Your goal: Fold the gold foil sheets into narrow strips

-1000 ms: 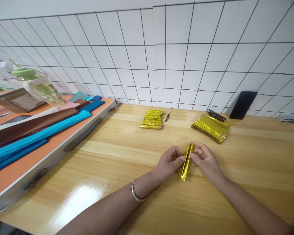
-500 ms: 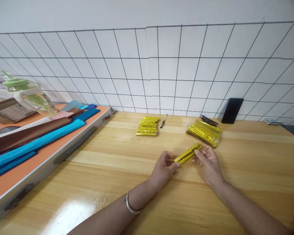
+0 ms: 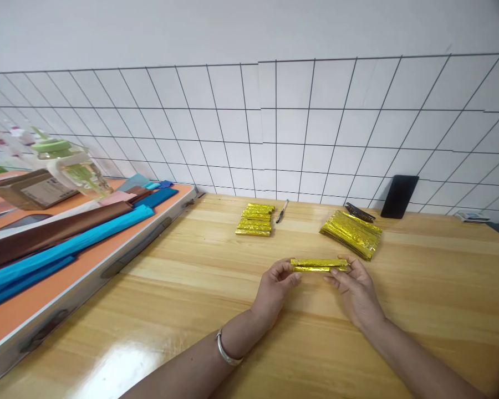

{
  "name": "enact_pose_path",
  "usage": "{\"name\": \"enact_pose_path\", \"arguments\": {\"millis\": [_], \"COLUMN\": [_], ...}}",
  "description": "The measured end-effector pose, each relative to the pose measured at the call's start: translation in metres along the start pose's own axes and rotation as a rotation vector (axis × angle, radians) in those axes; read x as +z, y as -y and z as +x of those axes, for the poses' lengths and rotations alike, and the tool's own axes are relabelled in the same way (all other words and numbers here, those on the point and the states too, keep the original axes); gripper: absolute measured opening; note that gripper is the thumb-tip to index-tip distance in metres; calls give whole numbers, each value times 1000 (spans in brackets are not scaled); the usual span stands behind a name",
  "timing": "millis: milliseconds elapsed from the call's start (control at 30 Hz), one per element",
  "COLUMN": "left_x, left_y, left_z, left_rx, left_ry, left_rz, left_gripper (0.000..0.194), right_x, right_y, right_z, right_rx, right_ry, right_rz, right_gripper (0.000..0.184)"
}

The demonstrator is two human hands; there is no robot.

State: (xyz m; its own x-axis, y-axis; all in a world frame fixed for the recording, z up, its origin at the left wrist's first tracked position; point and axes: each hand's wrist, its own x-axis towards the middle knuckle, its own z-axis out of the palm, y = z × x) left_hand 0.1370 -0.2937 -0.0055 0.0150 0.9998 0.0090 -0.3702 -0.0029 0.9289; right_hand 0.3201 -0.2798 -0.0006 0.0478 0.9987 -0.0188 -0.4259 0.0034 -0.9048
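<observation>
A narrow folded strip of shiny gold foil is stretched level between my two hands above the wooden table. My left hand pinches its left end between thumb and fingers. On the strip's right end, my right hand is closed, thumb in front and fingers behind. Lengthwise, a dark gap shows between the strip's folded layers. Beyond my right hand lies a stack of gold foil sheets. Several folded gold foil strips lie in a row farther back to the left.
A pen lies by the folded strips. Behind the stack are a black hair clip and a black phone leaning on the wall. At left, an orange-topped case bears coloured paper rolls, a cardboard box and a green-lidded bottle.
The gold foil strip has turned from slanting up to the right to nearly level, with both hands still on it. The whole view has shifted slightly.
</observation>
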Motion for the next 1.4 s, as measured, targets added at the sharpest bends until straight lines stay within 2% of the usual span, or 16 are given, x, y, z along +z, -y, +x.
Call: {"name": "enact_pose_path", "arguments": {"millis": [100, 200, 300, 400, 600, 800, 1033, 1167, 1400], "left_x": [-2, -2, -2, -1, 2, 2, 1, 2, 1], "left_y": [1, 1, -2, -6, -9, -11, -9, -8, -8], "left_z": [0, 2, 4, 3, 1, 2, 1, 0, -2], "left_rx": [35, 35, 18, -3, -6, -3, 18, 24, 47], "left_ry": [-1, -38, -77, -68, -27, -28, 11, 51, 64], "left_rz": [32, 28, -2, -12, 15, 38, 80, 104, 103], "left_gripper": [13, 12, 17, 23, 28, 30, 31, 31, 30], "right_x": [-1, -3, -5, -7, -9, -11, -8, -7, -6], "right_y": [-1, -2, -5, -7, -1, 6, 9, 8, 7], "right_z": [0, 2, 3, 4, 4, 5, 6, 4, 1], "right_rx": [12, -36, -144, -263, -504, -625, -775, -824, -881], "right_ry": [31, 51, 54, 56, 125, 207, 295, 393, 430], "right_rz": [-25, -173, -378, -548, -869, -964, -1081, -1132, -1180], "right_gripper": [35, 35, 40, 43, 27, 19, 24, 26, 29]}}
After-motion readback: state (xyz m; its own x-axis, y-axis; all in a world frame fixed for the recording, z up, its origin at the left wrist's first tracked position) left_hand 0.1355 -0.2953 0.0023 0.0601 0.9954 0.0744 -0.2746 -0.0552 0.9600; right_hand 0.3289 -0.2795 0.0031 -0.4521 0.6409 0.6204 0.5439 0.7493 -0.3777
